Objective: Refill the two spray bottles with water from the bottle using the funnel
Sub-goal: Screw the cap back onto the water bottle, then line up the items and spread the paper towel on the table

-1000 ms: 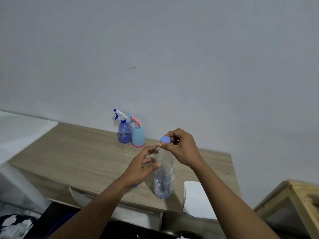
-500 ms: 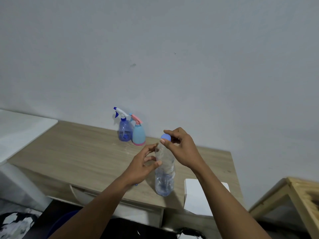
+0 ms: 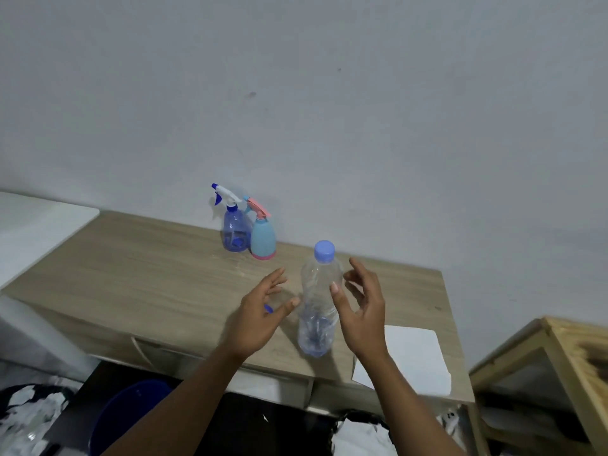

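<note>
**Capped water bottle stands between two open hands**

The clear plastic water bottle (image 3: 318,302) stands upright near the front edge of the wooden desk (image 3: 138,274), with its blue cap (image 3: 324,250) seated on the neck. The left hand (image 3: 260,312) hovers just beside it with fingers spread and relaxed, gripping nothing. The right hand (image 3: 362,306) is likewise open on the other side. Its thumb tip lies across the bottle's wall, though whether it actually touches cannot be told.

Well back against the wall, the blue spray bottle (image 3: 235,232) and the teal spray bottle (image 3: 262,240) stand touching side by side, trigger heads on. A small blue object (image 3: 268,308) peeks out by the left fingers; it is too hidden to identify, and no funnel can be made out for certain. A white sheet (image 3: 413,353) lies at the desk's right front corner.

The water bottle looks thin-walled and only partly full, so it is probably light and easily dented. A wrap around the ribbed middle, firm but not squeezing, seems the safest hold. Once the cap is off, any hard squeeze could push water out. Its narrow base and low weight also suggest it would tip readily if knocked.
</note>
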Demonstrator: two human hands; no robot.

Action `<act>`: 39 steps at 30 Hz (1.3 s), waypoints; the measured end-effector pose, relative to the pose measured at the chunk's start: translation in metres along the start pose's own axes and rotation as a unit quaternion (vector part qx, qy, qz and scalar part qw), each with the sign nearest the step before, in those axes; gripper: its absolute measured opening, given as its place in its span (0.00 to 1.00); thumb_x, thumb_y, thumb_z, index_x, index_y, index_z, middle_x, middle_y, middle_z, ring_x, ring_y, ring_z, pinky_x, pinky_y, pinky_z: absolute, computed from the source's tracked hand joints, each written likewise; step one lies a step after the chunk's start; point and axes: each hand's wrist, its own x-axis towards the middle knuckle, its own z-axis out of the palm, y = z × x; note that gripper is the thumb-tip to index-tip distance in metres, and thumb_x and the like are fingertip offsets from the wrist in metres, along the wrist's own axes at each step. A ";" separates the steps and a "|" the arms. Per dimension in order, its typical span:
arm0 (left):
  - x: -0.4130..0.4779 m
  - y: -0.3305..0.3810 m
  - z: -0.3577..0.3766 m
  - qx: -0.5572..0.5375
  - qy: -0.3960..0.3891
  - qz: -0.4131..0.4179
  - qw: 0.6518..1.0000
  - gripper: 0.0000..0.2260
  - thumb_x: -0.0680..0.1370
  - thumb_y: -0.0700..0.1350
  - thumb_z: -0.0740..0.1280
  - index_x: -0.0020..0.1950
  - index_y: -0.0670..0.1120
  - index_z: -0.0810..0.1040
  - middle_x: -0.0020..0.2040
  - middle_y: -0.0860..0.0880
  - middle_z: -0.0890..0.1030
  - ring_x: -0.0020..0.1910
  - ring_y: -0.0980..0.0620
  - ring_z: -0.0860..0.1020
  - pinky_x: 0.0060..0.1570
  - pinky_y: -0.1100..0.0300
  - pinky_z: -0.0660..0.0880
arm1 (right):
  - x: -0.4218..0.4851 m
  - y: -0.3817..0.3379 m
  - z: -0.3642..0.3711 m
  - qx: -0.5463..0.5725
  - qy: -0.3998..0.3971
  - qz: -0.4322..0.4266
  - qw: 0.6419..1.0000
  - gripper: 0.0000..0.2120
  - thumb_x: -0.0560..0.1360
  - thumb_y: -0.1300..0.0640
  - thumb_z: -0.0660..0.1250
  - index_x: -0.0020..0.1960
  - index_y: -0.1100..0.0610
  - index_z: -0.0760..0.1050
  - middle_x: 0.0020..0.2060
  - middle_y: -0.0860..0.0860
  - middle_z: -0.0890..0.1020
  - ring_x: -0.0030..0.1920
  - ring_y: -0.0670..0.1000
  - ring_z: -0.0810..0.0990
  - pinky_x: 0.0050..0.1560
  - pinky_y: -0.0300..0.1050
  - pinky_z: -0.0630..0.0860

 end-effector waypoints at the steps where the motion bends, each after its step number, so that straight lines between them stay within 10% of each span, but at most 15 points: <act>1: -0.003 -0.014 -0.003 0.036 0.033 -0.006 0.999 0.31 0.70 0.59 0.76 0.71 0.56 0.71 0.63 0.57 0.79 0.62 0.59 0.78 0.62 0.61 0.75 | -0.011 0.013 0.001 -0.003 -0.001 0.026 1.000 0.31 0.72 0.44 0.71 0.71 0.53 0.70 0.57 0.51 0.76 0.60 0.51 0.77 0.64 0.47 0.76; 8: -0.017 -0.089 -0.020 0.315 0.100 -0.065 0.942 0.32 0.66 0.63 0.74 0.64 0.48 0.77 0.57 0.50 0.83 0.57 0.45 0.79 0.56 0.46 0.75 | -0.051 0.074 0.016 -0.054 -0.065 0.176 0.981 0.45 0.64 0.51 0.83 0.74 0.49 0.64 0.67 0.42 0.71 0.67 0.39 0.72 0.66 0.38 0.73; 18: 0.020 -0.140 -0.032 0.345 -0.009 -0.140 0.928 0.30 0.68 0.66 0.69 0.69 0.61 0.70 0.65 0.62 0.75 0.63 0.52 0.66 0.59 0.47 0.66 | -0.055 0.098 0.054 -0.124 0.031 0.200 0.971 0.35 0.60 0.54 0.85 0.57 0.34 0.69 0.54 0.37 0.78 0.56 0.42 0.80 0.55 0.45 0.80; 24: 0.050 -0.147 -0.040 0.323 -0.009 -0.055 0.945 0.27 0.70 0.59 0.73 0.68 0.55 0.74 0.64 0.58 0.78 0.62 0.51 0.74 0.58 0.52 0.69 | -0.022 0.104 0.073 -0.122 0.083 0.205 0.967 0.36 0.62 0.59 0.84 0.65 0.53 0.71 0.54 0.41 0.79 0.53 0.32 0.78 0.49 0.27 0.76; 28: 0.112 -0.133 -0.024 0.183 -0.033 -0.050 0.981 0.26 0.70 0.42 0.77 0.67 0.43 0.77 0.63 0.45 0.79 0.61 0.45 0.77 0.58 0.67 0.65 | 0.033 0.118 0.083 -0.142 0.092 0.182 0.969 0.39 0.63 0.58 0.83 0.68 0.55 0.69 0.60 0.48 0.74 0.58 0.42 0.77 0.52 0.31 0.76; 35: 0.209 -0.124 0.016 0.287 -0.089 0.005 0.954 0.21 0.73 0.49 0.71 0.65 0.48 0.73 0.62 0.49 0.77 0.58 0.44 0.78 0.58 0.52 0.73 | 0.121 0.157 0.093 -0.168 0.112 0.164 0.966 0.29 0.62 0.56 0.83 0.56 0.40 0.72 0.55 0.48 0.76 0.53 0.45 0.77 0.49 0.40 0.76; 39: 0.234 -0.135 0.027 0.351 -0.085 -0.011 0.933 0.19 0.72 0.52 0.71 0.60 0.51 0.72 0.58 0.50 0.78 0.53 0.45 0.80 0.48 0.47 0.80 | 0.147 0.178 0.096 -0.165 0.114 0.177 0.963 0.33 0.62 0.53 0.83 0.63 0.54 0.73 0.56 0.49 0.78 0.54 0.48 0.77 0.49 0.38 0.78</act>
